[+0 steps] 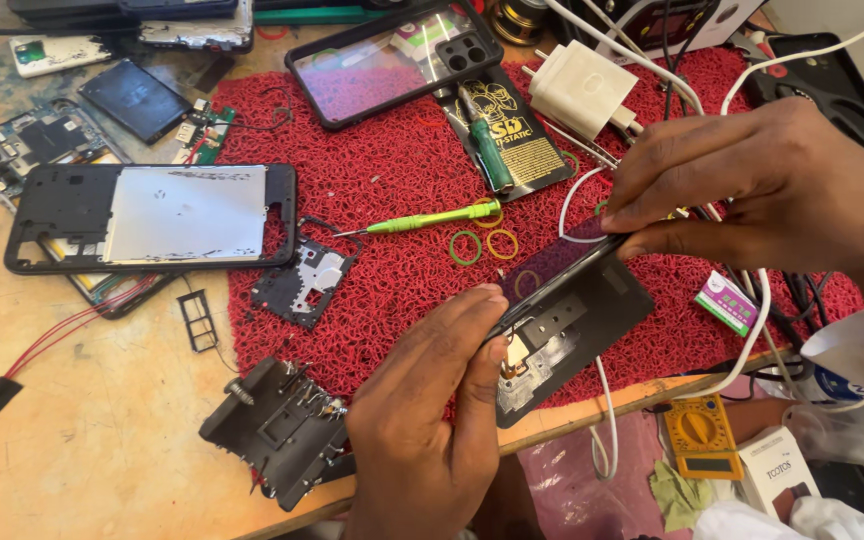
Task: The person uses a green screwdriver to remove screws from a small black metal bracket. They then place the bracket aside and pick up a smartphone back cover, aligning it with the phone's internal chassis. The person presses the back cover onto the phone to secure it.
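Both hands hold a black phone panel [577, 310] above the red mat [392, 180], tilted edge-on. My left hand [427, 410] pinches its near lower corner between thumb and fingers. My right hand [752, 185] grips the far upper edge with its fingertips. The panel's inner side shows metal plates and a small copper-coloured part. A green screwdriver [432, 218] lies on the mat just left of the panel, with green and orange rubber rings [482, 245] beside it.
A black phone frame with silver plate [152, 215] lies at the left. A clear phone case [392, 60], white charger [582, 85] with cables, black bracket [302, 285], disassembled boards [32, 140] and a black jig [277, 430] surround it. A yellow multimeter [700, 435] sits below the table edge.
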